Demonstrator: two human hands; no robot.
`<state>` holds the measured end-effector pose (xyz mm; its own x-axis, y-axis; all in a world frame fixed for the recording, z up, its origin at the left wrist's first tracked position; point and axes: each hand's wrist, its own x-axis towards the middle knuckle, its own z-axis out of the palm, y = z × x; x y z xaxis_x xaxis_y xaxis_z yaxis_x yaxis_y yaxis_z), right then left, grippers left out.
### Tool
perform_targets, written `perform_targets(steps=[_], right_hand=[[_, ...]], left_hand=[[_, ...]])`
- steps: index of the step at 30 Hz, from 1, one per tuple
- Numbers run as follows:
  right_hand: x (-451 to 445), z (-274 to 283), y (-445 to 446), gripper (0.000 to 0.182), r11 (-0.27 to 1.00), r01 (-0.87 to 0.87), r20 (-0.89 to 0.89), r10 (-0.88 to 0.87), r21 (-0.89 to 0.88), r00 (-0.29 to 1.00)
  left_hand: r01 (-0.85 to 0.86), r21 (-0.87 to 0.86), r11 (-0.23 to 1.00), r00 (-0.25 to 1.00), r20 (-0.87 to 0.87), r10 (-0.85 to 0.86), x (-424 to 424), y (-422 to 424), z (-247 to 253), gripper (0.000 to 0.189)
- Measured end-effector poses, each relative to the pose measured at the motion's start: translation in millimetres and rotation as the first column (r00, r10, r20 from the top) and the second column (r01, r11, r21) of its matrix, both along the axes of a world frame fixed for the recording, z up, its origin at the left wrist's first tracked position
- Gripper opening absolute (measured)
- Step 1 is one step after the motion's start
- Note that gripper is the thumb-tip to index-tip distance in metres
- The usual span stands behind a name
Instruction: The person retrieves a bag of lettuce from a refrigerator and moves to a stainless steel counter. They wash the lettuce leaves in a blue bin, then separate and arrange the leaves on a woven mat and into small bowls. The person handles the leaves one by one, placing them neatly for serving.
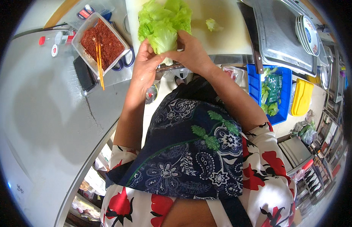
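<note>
A bunch of pale green lettuce leaves (164,27) is held between my two hands over the near edge of a cutting board (230,39). My left hand (146,65) grips the lower left side of the leaves near their stem end. On the other side, my right hand (193,52) holds the stem end, its thumb reaching across the front. A small torn lettuce piece (212,25) lies on the board to the right. Along the board's right edge rests a kitchen knife (253,37) with a dark wooden handle towards me.
Left of the board stands a plastic tub of red crumbly food (100,42) with chopsticks (99,65) in it, beside scissors (126,61) and a black phone (84,73). To the right are a metal tray (281,34), stacked plates (308,35) and, lower down, a blue crate (282,99) containing lettuce.
</note>
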<state>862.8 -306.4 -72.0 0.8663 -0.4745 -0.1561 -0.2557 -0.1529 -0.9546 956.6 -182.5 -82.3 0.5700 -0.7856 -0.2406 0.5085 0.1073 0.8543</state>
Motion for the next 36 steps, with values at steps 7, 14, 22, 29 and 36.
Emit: perform_targets(steps=[7,14,22,29,36], right_hand=[[4.8,-18.3,2.0,0.054,0.991,0.053,0.076,-0.063,0.119,0.995],[5.7,-24.4,2.5,0.045,0.924,0.168,0.09,-0.21,0.344,0.973],[-0.5,-28.4,-10.6,0.046,0.989,0.085,-0.045,-0.09,-0.118,0.995],[0.6,-36.5,-0.5,0.044,0.832,0.043,0.034,-0.028,-0.553,0.999],[-2.6,2.5,-2.8,0.047,0.82,0.113,0.192,-0.003,-0.561,0.981]], left_hand=[[-0.103,0.09,0.991,0.962,0.261,0.077,-12.8,-3.2,5.0,0.056],[-0.166,0.069,0.984,0.98,0.123,0.157,-17.8,-1.0,-2.6,0.052],[-0.336,-0.009,0.942,0.941,0.021,0.336,-7.8,19.1,-17.5,0.053],[-0.27,0.087,0.959,0.958,0.121,0.259,-3.6,14.1,-5.5,0.049],[-0.24,0.031,0.97,0.965,0.114,0.235,-3.9,9.4,0.0,0.046]])
